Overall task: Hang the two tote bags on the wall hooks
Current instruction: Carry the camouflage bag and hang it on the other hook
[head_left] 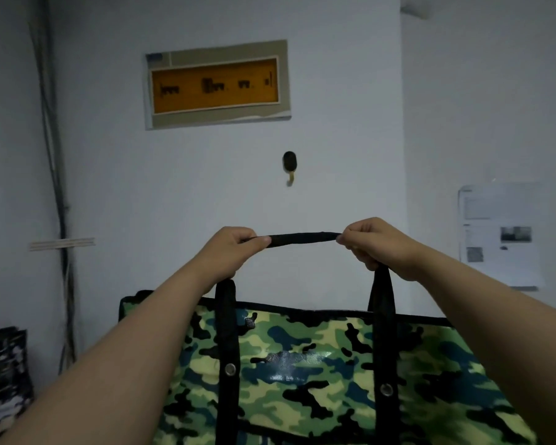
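Observation:
A green camouflage tote bag [302, 364] with black straps hangs in front of me, held up by its black handle [302, 238]. My left hand [231, 248] grips the handle's left end and my right hand [373, 242] grips its right end, stretching it flat between them. On the white wall above, a dark wall hook [290, 165] with a small brass prong sits a short way over the handle, slightly left of its middle. A second, dark-patterned bag [4, 374] shows at the lower left edge.
An electrical panel [217, 83] with an orange window is mounted on the wall above the hook. Cables [55, 187] run down the left corner. Printed papers [501, 236] are stuck to the right wall.

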